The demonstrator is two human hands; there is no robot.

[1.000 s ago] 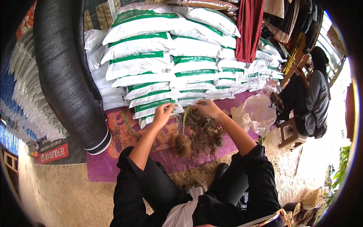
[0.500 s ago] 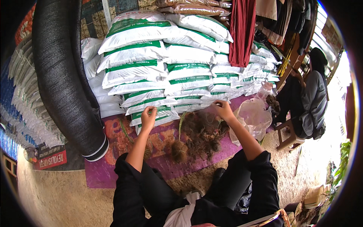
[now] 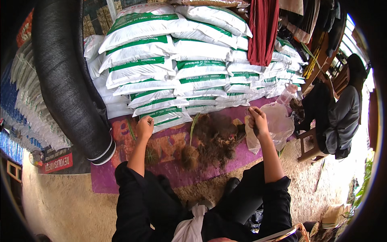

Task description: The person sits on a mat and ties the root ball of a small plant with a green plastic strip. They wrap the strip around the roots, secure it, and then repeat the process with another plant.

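Brown fibre ball (image 3: pixel 189 157) with a long green leaf (image 3: pixel 194 123) poking out, down on the purple mat (image 3: pixel 105 177), between the two hands but closer to the body, touching neither. Left hand (image 3: pixel 144 128) up and left of the ball, fingers curled in, near the white and green sacks (image 3: pixel 163 116). Right hand (image 3: pixel 258 122) up and right, farther off, fingers bent, just by a see-through plastic bag (image 3: pixel 280 125). Cannot tell if pinching anything in either hand. Right beside the ball, a messy dark brown fibre heap (image 3: pixel 217 147).
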